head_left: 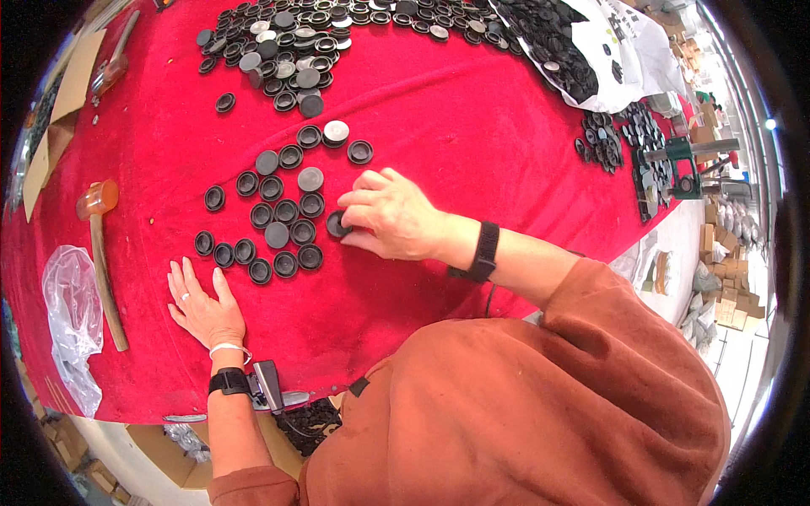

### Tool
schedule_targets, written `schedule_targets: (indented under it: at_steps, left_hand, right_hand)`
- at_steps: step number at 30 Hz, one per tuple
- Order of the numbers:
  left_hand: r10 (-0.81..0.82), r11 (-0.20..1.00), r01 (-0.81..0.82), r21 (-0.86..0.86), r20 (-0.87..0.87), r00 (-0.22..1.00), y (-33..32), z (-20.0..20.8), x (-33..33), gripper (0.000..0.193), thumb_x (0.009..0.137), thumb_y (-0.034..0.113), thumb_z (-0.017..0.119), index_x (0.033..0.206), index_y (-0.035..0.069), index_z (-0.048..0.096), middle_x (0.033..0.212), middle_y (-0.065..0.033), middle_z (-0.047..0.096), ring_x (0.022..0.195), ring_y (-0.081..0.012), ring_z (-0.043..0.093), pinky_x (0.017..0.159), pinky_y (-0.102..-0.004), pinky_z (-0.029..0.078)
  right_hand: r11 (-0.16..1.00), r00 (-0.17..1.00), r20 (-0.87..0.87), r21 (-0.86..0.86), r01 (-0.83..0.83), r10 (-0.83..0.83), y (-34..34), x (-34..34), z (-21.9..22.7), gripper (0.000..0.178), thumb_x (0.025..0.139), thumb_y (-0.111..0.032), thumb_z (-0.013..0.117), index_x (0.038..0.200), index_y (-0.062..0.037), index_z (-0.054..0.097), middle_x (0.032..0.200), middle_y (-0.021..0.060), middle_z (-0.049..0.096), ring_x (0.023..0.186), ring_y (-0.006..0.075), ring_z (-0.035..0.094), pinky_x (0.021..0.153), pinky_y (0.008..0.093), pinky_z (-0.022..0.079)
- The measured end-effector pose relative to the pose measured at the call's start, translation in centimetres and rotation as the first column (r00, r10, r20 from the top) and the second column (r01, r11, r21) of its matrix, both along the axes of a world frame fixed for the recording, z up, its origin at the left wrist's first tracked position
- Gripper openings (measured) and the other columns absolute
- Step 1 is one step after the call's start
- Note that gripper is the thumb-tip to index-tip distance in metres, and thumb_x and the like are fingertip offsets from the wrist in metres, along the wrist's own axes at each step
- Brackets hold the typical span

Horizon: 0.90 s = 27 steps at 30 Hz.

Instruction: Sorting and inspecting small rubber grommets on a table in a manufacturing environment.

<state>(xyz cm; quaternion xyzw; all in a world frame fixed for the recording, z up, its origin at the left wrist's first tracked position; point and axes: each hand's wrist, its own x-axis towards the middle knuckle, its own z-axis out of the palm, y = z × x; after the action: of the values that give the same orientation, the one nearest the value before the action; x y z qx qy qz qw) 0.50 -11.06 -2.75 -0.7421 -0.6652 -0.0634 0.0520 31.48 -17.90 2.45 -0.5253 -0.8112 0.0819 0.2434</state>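
A loose group of round black caps (285,210) lies in front of me on the red cloth (422,126). Most show a hollow, rimmed side; a few show a flat face, such as the pale grey cap (310,179). At the right side of this group, my right hand (384,218) has its fingertips closed on a black cap (337,224) at the cloth. My left hand (202,308) lies flat with fingers spread, just below the lower left caps, and holds nothing.
Many more caps (287,63) are heaped at the far edge. A white bag (624,59) spills black pieces at the far right, near a green metal tool (679,164). On the left lie a mallet (99,202) and a clear plastic bag (72,312).
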Motion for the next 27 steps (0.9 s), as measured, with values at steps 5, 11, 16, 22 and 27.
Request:
schedule_targets:
  at_steps: [5,11,16,22,27]
  left_hand:
    - [0.006,1.000,-0.006,-0.003,0.000,1.000,-0.1,0.1,0.1,0.054,0.091,0.040,0.048,0.138,0.014,0.039,0.147,-0.0046,0.032,0.137,-0.0230,0.027,0.106,-0.0558,0.022]
    - [0.007,1.000,-0.007,0.000,-0.016,1.000,-0.1,-0.2,-0.1,0.053,0.093,0.042,0.045,0.138,0.016,0.038,0.148,-0.0033,0.031,0.137,-0.0205,0.026,0.106,-0.0548,0.023]
    - [0.016,1.000,-0.016,-0.013,0.009,1.000,-0.2,0.3,0.2,0.054,0.091,0.039,0.049,0.137,0.014,0.040,0.147,-0.0036,0.032,0.137,-0.0211,0.026,0.107,-0.0544,0.021]
    - [0.001,1.000,-0.001,0.016,0.016,1.000,-0.2,0.0,0.0,0.054,0.090,0.040,0.050,0.136,0.013,0.042,0.146,-0.0033,0.033,0.136,-0.0207,0.027,0.107,-0.0539,0.022]
    - [-0.002,1.000,0.002,0.015,0.002,1.000,-0.1,0.1,0.0,0.053,0.091,0.040,0.048,0.137,0.014,0.041,0.146,-0.0034,0.033,0.136,-0.0210,0.028,0.106,-0.0542,0.023]
  right_hand:
    - [0.986,0.996,-0.031,0.138,0.093,-0.089,-0.6,0.1,-0.3,0.014,0.068,-0.022,0.070,0.073,-0.0134,0.060,0.074,-0.0002,0.056,0.080,0.0197,0.052,0.067,0.0334,0.040]
    - [0.991,0.998,-0.064,0.136,-0.003,0.012,4.5,-2.4,-0.9,0.012,0.069,-0.016,0.070,0.077,-0.0105,0.063,0.070,0.0030,0.052,0.070,0.0228,0.051,0.065,0.0349,0.044]
    - [0.982,0.974,0.123,-0.027,-0.187,0.189,5.7,-6.5,-0.9,0.013,0.068,-0.019,0.064,0.077,-0.0095,0.064,0.083,0.0067,0.053,0.086,0.0248,0.050,0.068,0.0356,0.044]
    - [0.984,0.995,-0.088,-0.167,-0.069,0.055,6.1,-5.0,0.3,0.016,0.075,-0.017,0.065,0.084,-0.0034,0.066,0.084,0.0108,0.061,0.085,0.0259,0.059,0.074,0.0370,0.049]
    - [0.636,0.780,-0.213,-0.718,0.284,-0.589,4.8,1.7,2.1,0.028,0.078,-0.022,0.069,0.095,0.0003,0.066,0.085,0.0156,0.068,0.076,0.0214,0.067,0.070,0.0331,0.052]
